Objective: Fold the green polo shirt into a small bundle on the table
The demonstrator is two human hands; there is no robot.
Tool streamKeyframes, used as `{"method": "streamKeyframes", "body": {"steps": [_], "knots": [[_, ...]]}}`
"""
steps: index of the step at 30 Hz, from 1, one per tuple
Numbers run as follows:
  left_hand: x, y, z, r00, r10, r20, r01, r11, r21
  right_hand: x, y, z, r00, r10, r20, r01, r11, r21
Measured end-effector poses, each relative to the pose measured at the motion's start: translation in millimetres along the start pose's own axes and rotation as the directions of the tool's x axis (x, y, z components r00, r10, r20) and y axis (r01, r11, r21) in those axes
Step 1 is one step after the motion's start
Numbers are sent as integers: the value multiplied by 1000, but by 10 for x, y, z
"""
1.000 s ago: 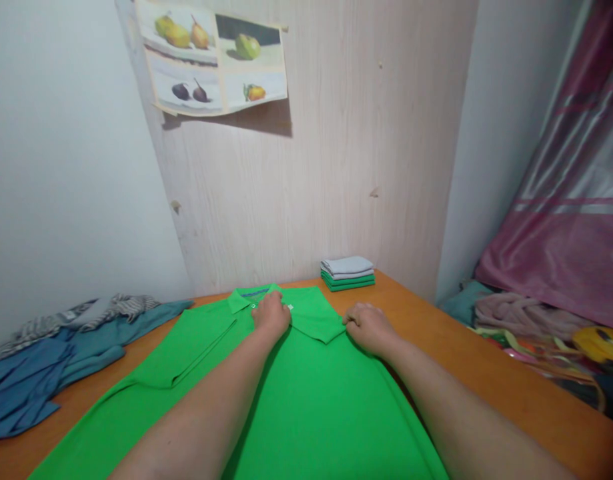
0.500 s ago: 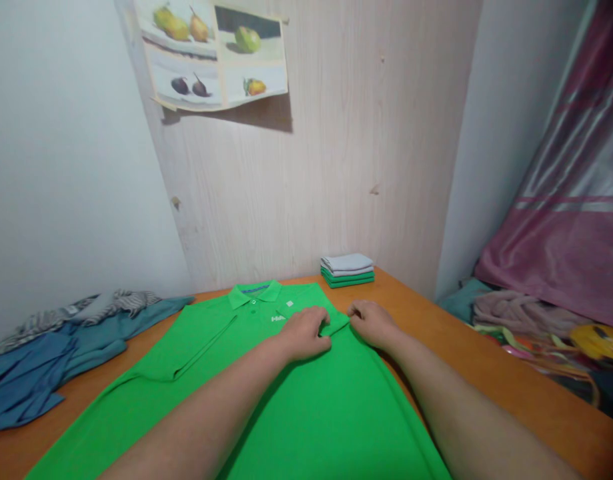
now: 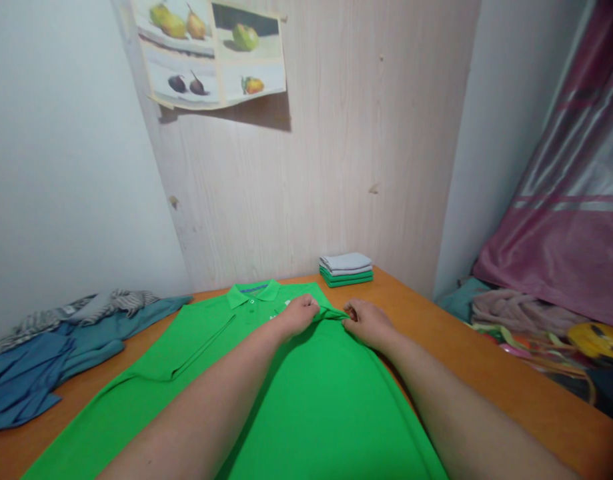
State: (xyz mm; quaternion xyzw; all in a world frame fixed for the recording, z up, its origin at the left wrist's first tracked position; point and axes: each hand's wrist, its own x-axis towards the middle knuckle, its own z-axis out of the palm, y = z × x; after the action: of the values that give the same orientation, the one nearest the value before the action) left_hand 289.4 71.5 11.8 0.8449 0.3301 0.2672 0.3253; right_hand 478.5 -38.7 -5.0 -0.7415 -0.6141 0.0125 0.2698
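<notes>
A bright green polo shirt (image 3: 336, 400) lies spread on the table, its collar at the far end and its left-side sleeve folded inward over the front. My left hand (image 3: 301, 315) is closed on the cloth near the right shoulder, covering part of the white chest print. Beside it, at the shirt's right edge, my right hand (image 3: 369, 322) pinches the sleeve's fabric. Between the two hands the cloth is bunched and slightly raised.
Folded grey and green garments form a small stack (image 3: 346, 269) at the back of the orange table (image 3: 426, 333). Crumpled blue and striped clothes (image 3: 71, 340) lie at the left. Beyond the right edge are a pink curtain (image 3: 561, 253) and a heap of cloth and colourful items (image 3: 526, 327).
My left hand has closed from a loose curl onto the shirt and moved slightly up. The fabric between my hands is now gathered and lifted. My right hand keeps its pinch.
</notes>
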Motion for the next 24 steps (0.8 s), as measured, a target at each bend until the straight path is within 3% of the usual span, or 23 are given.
{"method": "streamKeyframes", "body": {"steps": [9,13,19,24], "knots": [[-85,43,-27,998,37,42,-34,998,-61,3,-56,7,1000,-18,-14,17,993,-114],[-143,21,-16,988,111,108,-107,994,-39,1,-57,14,999,-35,-20,32,991,-133],[-235,137,22,988,79,136,-114,956,272,0,-81,18,1000,-20,-20,17,988,-155],[-273,256,159,998,19,52,-42,866,498,-18,-100,-4,999,-28,-25,23,986,-165]]}}
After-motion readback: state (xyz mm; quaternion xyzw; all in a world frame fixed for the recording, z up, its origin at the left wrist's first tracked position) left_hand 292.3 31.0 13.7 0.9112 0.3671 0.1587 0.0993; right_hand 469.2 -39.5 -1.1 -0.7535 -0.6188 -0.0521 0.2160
